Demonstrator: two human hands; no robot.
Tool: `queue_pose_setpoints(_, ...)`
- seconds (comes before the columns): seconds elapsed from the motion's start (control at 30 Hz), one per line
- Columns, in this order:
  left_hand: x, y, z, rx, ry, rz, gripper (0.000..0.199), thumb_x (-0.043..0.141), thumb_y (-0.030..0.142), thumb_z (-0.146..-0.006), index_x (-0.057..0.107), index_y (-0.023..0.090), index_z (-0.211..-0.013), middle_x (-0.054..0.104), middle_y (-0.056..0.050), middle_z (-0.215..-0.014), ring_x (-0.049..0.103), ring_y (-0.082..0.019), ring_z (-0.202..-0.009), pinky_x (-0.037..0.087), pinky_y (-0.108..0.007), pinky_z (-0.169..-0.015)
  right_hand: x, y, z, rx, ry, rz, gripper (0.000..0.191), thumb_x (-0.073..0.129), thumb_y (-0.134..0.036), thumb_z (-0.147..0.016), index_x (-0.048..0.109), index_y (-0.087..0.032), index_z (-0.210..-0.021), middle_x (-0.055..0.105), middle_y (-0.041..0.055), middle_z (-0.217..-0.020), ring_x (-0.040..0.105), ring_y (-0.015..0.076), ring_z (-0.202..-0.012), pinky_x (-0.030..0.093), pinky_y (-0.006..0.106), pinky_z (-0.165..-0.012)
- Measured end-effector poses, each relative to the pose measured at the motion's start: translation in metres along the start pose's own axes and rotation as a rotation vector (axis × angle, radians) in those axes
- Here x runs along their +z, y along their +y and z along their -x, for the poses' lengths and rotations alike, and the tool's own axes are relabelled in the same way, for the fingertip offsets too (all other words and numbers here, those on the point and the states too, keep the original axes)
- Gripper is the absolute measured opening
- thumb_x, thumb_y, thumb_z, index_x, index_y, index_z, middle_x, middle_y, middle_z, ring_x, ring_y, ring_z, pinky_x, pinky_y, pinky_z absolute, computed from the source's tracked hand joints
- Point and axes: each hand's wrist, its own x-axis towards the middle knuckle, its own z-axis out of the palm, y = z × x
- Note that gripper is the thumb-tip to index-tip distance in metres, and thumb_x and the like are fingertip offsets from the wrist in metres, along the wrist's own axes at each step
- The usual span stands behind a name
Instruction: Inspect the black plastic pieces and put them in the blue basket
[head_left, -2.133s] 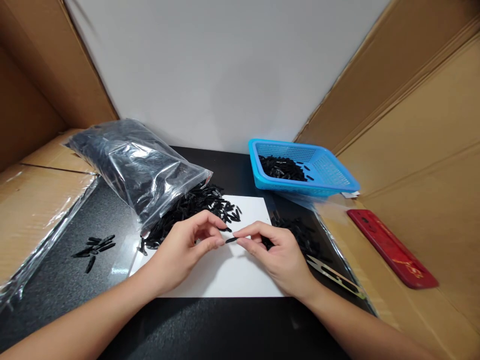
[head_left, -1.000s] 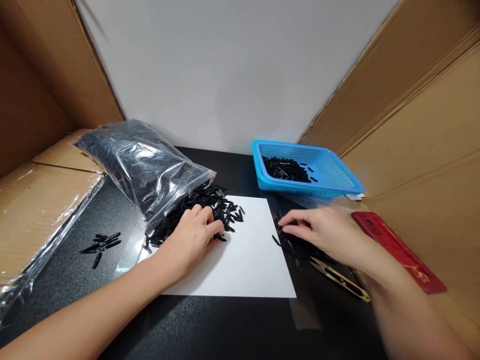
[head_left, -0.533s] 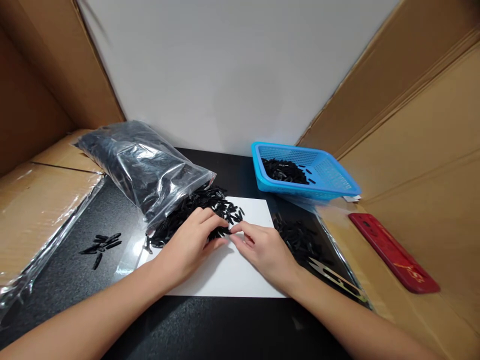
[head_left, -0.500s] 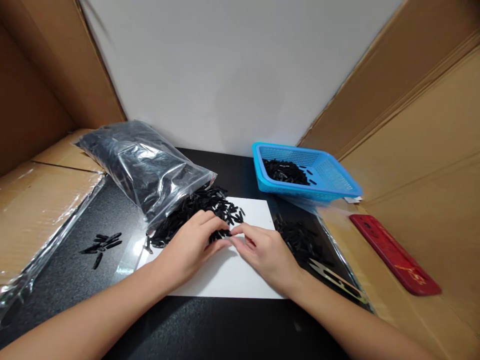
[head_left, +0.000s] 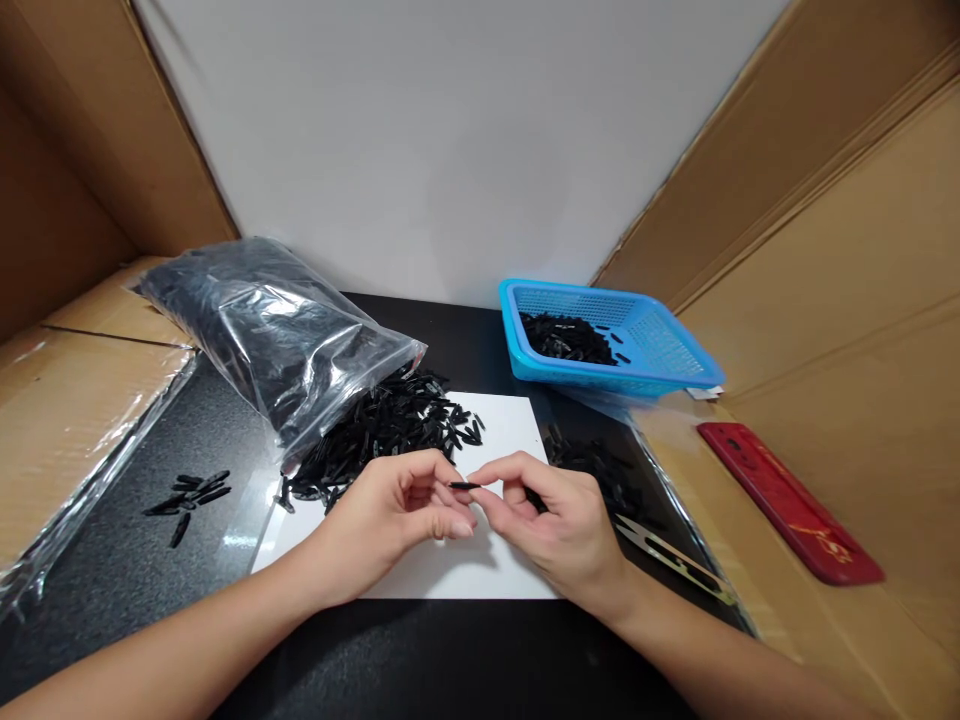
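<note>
Between my two hands is a small, slim black piece [head_left: 465, 485], lying level above a white sheet [head_left: 450, 575]. My right hand [head_left: 555, 515] pinches its right end between thumb and forefinger, and something black also shows within the curled fingers. The fingers of my left hand [head_left: 397, 515] are curled at the left end of the piece, with the thumb lower and apart from it. Just beyond my hands, a heap of similar black pieces [head_left: 390, 420] covers the back left of the sheet, spilling by the mouth of a clear plastic bag [head_left: 277, 330].
A blue basket [head_left: 615, 375] with black pieces stands at the back right. Loose pieces [head_left: 187, 495] lie on the left. More dark pieces [head_left: 592, 465], metal tweezers or snips [head_left: 675, 562] and a red case [head_left: 787, 505] are on the right. Cardboard [head_left: 847, 300] flanks both sides.
Both hands have lifted and drawn back slightly from the heap. A black piece now shows between the fingertips. My left thumb has moved away from the forefinger. The view has shifted slightly.
</note>
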Motion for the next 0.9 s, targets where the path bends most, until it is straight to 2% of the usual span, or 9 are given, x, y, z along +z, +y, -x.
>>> queue_pose_setpoints(0.07, 0.0009, -0.0007, 0.0008, 0.003, 0.009, -0.006, 0.015, 0.075, 0.025, -0.075, 0.064, 0.015, -0.075, 0.067, 0.001, -0.071, 0.057, -0.011, -0.066, 0.043, -0.023, -0.066, -0.0001, -0.0012, 0.0001, -0.050, 0.005, 0.035, 0.010, 0.062, -0.019, -0.086, 0.072, -0.016, -0.085, 0.043, -0.0073, -0.049, 0.039, 0.0080, -0.040, 0.036, 0.020, -0.042)
queue_pose_setpoints(0.17, 0.0007, 0.0003, 0.0031, 0.043, 0.015, -0.055, 0.022, 0.063, 0.031, -0.087, 0.065, 0.014, -0.074, 0.065, 0.000, -0.067, 0.055, -0.010, -0.062, 0.044, -0.023, -0.062, 0.0000, -0.0037, 0.0009, -0.089, -0.005, 0.026, 0.011, 0.061, -0.018, -0.086, 0.072, -0.016, -0.084, 0.046, -0.0065, -0.049, 0.040, 0.0078, -0.040, 0.035, 0.020, -0.041)
queue_pose_setpoints(0.33, -0.0008, 0.0031, 0.0048, 0.102, -0.043, -0.128, 0.021, 0.053, 0.020, -0.092, 0.068, 0.014, -0.078, 0.066, -0.001, -0.070, 0.059, -0.011, -0.067, 0.046, -0.023, -0.067, -0.0024, -0.0066, 0.0006, 0.138, -0.033, -0.179, 0.011, 0.063, -0.021, -0.084, 0.070, -0.014, -0.081, 0.039, -0.0087, -0.047, 0.037, 0.0078, -0.040, 0.034, 0.019, -0.041)
queue_pose_setpoints(0.47, 0.0001, 0.0017, 0.0037, 0.056, -0.065, -0.092, 0.009, 0.062, 0.014, -0.086, 0.068, 0.017, -0.093, 0.071, -0.001, -0.083, 0.063, -0.012, -0.079, 0.048, -0.024, -0.076, -0.0045, -0.0061, -0.0004, 0.203, -0.023, -0.225, 0.011, 0.064, -0.022, -0.082, 0.070, -0.014, -0.078, 0.037, -0.0091, -0.047, 0.036, 0.0080, -0.042, 0.034, 0.020, -0.043)
queue_pose_setpoints(0.53, 0.0008, 0.0011, 0.0028, -0.001, -0.060, -0.020, 0.016, 0.073, 0.017, -0.079, 0.067, 0.017, -0.094, 0.072, 0.000, -0.084, 0.065, -0.012, -0.081, 0.048, -0.024, -0.077, -0.0045, -0.0056, -0.0001, 0.195, -0.018, -0.214, 0.012, 0.065, -0.023, -0.082, 0.070, -0.013, -0.078, 0.038, -0.0089, -0.047, 0.035, 0.0079, -0.042, 0.033, 0.020, -0.043)
queue_pose_setpoints(0.63, 0.0015, 0.0022, 0.0020, -0.023, -0.012, 0.019, 0.019, 0.080, 0.022, -0.073, 0.066, 0.015, -0.084, 0.073, -0.001, -0.079, 0.064, -0.012, -0.075, 0.048, -0.023, -0.072, -0.0037, -0.0052, 0.0011, 0.171, -0.008, -0.193, 0.011, 0.065, -0.021, -0.082, 0.070, -0.013, -0.078, 0.038, -0.0089, -0.048, 0.035, 0.0076, -0.042, 0.033, 0.020, -0.043)
queue_pose_setpoints(0.73, 0.0020, 0.0041, 0.0026, 0.004, 0.029, 0.028, 0.016, 0.074, 0.027, -0.080, 0.065, 0.014, -0.080, 0.071, 0.000, -0.073, 0.062, -0.011, -0.069, 0.048, -0.022, -0.069, -0.0029, -0.0056, 0.0021, 0.113, 0.011, -0.150, 0.011, 0.065, -0.020, -0.083, 0.071, -0.012, -0.078, 0.039, -0.0084, -0.049, 0.036, 0.0072, -0.041, 0.033, 0.020, -0.042)
queue_pose_setpoints(0.9, 0.0023, 0.0038, 0.0040, 0.028, 0.015, 0.078, 0.013, 0.067, 0.026, -0.086, 0.064, 0.014, -0.081, 0.071, 0.000, -0.072, 0.063, -0.011, -0.070, 0.049, -0.022, -0.071, -0.0014, -0.0078, 0.0037, -0.011, 0.038, -0.064, 0.010, 0.065, -0.015, -0.084, 0.072, -0.011, -0.079, 0.046, -0.0063, -0.050, 0.038, 0.0068, -0.041, 0.033, 0.019, -0.040)
